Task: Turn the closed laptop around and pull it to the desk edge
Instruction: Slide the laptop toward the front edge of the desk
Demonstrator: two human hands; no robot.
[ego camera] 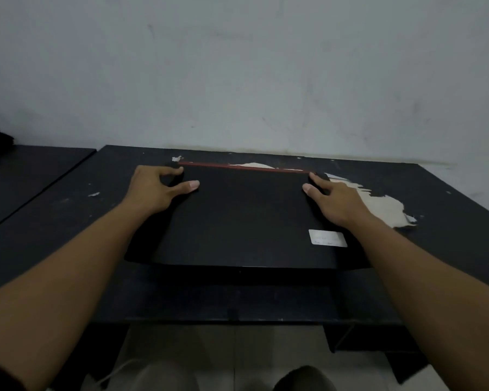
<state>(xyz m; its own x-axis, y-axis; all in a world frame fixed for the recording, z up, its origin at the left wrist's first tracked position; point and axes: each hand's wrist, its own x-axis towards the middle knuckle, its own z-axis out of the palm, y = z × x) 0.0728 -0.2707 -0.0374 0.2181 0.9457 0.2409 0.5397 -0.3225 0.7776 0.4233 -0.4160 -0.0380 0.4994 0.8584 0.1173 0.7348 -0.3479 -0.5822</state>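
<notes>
Two bare hands rest on a closed black laptop (237, 221) that lies flat in the middle of the dark bench (68, 221), back from the near edge. Left hand (156, 190) holds the far left corner, fingers (172, 172) curled over the back edge and thumb on the lid; right hand (336, 201) holds the far right corner the same way. A white sticker (327, 238) sits on the lid near the right arm, and pale chipped patches (390, 207) show on the bench beside it.
</notes>
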